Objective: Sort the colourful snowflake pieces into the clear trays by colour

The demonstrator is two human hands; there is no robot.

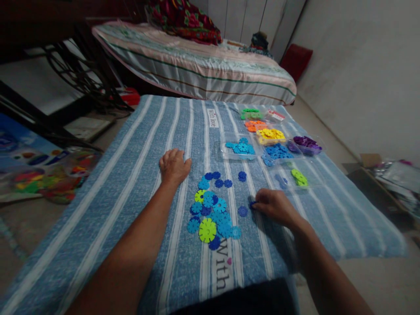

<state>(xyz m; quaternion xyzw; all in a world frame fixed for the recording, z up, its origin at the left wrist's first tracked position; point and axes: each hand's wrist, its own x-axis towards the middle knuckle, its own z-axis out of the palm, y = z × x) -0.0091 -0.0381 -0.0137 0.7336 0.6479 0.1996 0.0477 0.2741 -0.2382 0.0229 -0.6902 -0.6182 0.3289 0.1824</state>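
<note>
My right hand pinches a dark blue notched plastic disc between thumb and fingertips, just above the striped cloth. Beside it a single blue disc lies flat. My left hand rests palm down on the cloth, fingers loosely stretched and holding nothing. Between the two hands spreads a loose pile of light blue discs, with a lime green disc at its near side and several dark blue discs toward the far edge.
Clear plastic boxes stand at the right: light blue discs, yellow discs, purple discs, blue discs and green discs. Orange discs sit farther back. A bed is beyond the table; a cardboard box is right.
</note>
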